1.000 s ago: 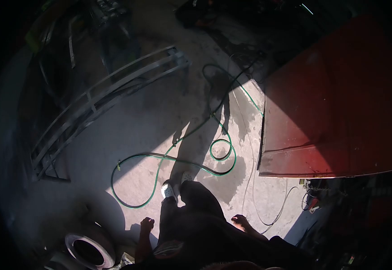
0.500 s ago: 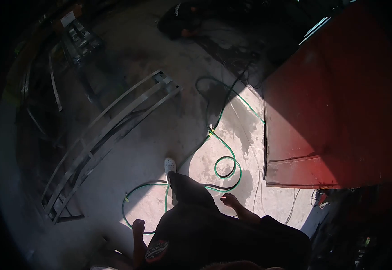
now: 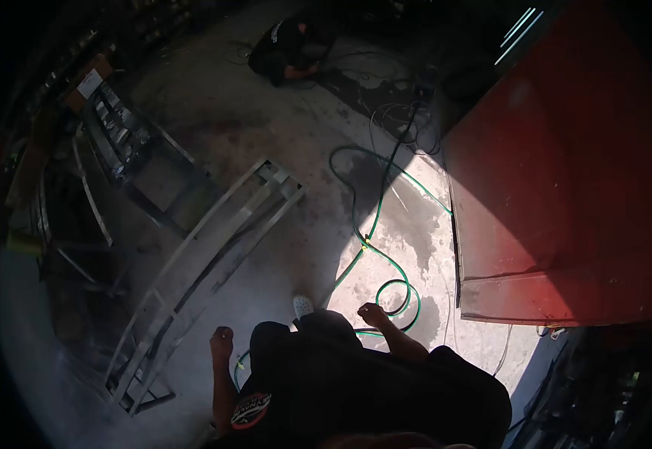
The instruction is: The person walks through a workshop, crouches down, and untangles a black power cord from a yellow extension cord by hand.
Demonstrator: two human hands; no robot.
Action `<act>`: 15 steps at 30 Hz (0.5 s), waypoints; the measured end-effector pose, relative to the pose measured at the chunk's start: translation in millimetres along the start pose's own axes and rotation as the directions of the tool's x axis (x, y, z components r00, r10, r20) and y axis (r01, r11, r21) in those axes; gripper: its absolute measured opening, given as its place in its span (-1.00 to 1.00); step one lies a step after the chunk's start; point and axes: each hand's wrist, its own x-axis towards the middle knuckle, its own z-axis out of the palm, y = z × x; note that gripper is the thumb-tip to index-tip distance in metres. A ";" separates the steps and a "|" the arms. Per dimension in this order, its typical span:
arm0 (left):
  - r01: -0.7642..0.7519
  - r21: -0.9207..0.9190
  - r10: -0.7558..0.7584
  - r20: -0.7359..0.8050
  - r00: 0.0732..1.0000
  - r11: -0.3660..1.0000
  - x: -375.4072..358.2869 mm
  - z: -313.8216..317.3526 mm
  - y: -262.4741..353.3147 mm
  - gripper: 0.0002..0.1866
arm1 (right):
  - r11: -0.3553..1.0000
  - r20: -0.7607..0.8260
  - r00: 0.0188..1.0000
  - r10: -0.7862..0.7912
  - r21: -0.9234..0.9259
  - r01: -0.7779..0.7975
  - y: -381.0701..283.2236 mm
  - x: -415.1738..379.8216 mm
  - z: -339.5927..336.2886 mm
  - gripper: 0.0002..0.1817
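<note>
On the left, a long metal frame (image 3: 206, 277) lies flat on the concrete floor (image 3: 266, 150). The left hand (image 3: 222, 343) hangs beside it, curled into a loose fist with nothing in it. The right hand (image 3: 371, 314) is also loosely closed and empty; the green hose (image 3: 386, 262) lies looped on the floor just beyond it, not touched. A red panel (image 3: 565, 194) stands on the right.
</note>
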 end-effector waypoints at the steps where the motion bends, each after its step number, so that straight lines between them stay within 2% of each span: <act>1: 0.009 0.015 -0.009 0.013 1.000 1.000 4.9 -0.1 -10.2 -0.72 | 1.000 -0.002 1.000 0.000 -0.010 0.000 -5.5 0.4 -1.7 -0.65; 2: 0.011 0.027 -0.012 0.039 0.999 1.000 5.4 1.3 -20.2 -0.75 | 1.000 -0.004 1.000 0.000 -0.020 0.000 -10.0 -0.8 -3.9 -0.64; 3: -0.168 0.177 0.139 0.164 0.977 0.970 15.7 12.9 -67.2 -0.77 | 1.000 -0.016 1.000 0.006 -0.007 -0.006 -14.3 -4.0 -6.0 -0.64; 5: -0.287 0.398 0.140 0.359 0.923 0.871 17.7 19.5 -105.2 -0.76 | 0.999 -0.022 0.999 0.040 -0.005 -0.040 -24.4 -11.8 -11.6 -0.63; 7: -0.136 0.341 0.000 0.371 0.929 0.930 13.4 16.8 -125.0 -0.71 | 0.995 -0.065 0.993 0.100 0.023 -0.099 -28.6 -13.9 -3.2 -0.63; 9: 0.131 0.304 -0.250 0.394 0.885 0.943 20.4 -6.4 -104.3 -0.60 | 0.977 -0.157 0.972 0.177 0.145 -0.155 -16.2 -8.3 23.2 -0.63; 10: 0.128 0.323 -0.263 0.418 0.869 0.938 27.9 -10.6 -109.9 -0.60 | 0.996 -0.101 0.991 0.084 0.008 -0.084 -24.5 -18.0 20.1 -0.63; 11: 0.121 0.346 -0.275 0.441 0.854 0.930 41.2 -20.5 -116.5 -0.59 | 0.942 -0.176 0.943 0.282 0.237 -0.237 -49.8 -30.1 23.0 -0.64; 12: 0.050 0.362 -0.224 0.457 0.861 0.931 60.8 -32.1 -119.3 -0.59 | 0.965 -0.204 0.951 0.234 0.165 -0.202 -63.7 -41.2 26.9 -0.64; 13: -0.022 0.370 -0.169 0.477 0.863 0.929 77.9 -41.1 -124.4 -0.58 | 0.934 -0.071 0.989 -0.129 -0.343 0.097 -14.9 -19.7 73.2 -0.67; 14: -0.263 0.393 0.027 0.514 0.858 0.881 112.3 -38.0 -155.1 -0.60 | 0.968 -0.108 0.989 -0.099 -0.242 0.070 -32.3 -26.9 85.6 -0.69; 15: -0.483 0.398 0.213 0.557 0.803 0.780 138.3 -40.0 -180.6 -0.62 | 0.989 -0.139 0.988 -0.064 -0.142 0.044 -51.7 -39.1 92.7 -0.72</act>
